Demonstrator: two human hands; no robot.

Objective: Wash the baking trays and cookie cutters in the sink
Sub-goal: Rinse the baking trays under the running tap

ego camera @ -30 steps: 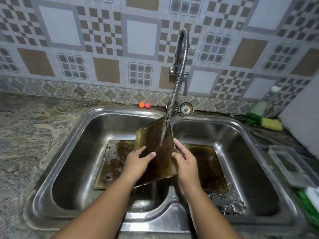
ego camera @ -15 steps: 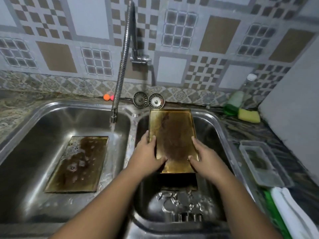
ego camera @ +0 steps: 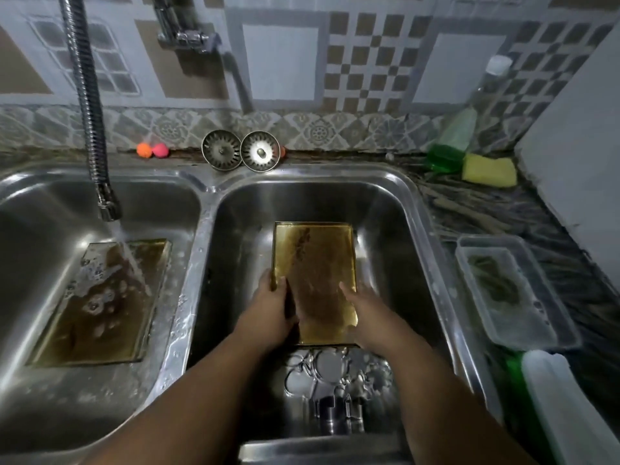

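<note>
Lowered away from the tap (ego camera: 89, 105) since a second ago, the baking tray (ego camera: 315, 273) now sits deep in the right basin (ego camera: 385, 213) of the steel double sink, face up. The person grips it with both hands. The left hand (ego camera: 273, 310) clasps the left rim, thumb hooked over the edge onto the inner face and fingers tucked beneath. The right hand (ego camera: 365, 317) holds the right rim near the front corner, thumb laid on the stained surface and fingers hidden under the edge. Whether the tray touches the basin floor cannot be told. Just in front of its near edge, a cluster of metal cookie cutters (ego camera: 335, 374) lies on the basin floor between the forearms. Water runs from the tap onto a second tray (ego camera: 100, 307) lying flat in the left basin, its surface foamy. Two strainers (ego camera: 221, 150) lean against the tiled wall behind the sink, beside small orange and pink balls (ego camera: 152, 150). A green bottle (ego camera: 453, 142), a yellow sponge (ego camera: 489, 170) and a clear plastic container (ego camera: 510, 290) stand on the counter to the right.
</note>
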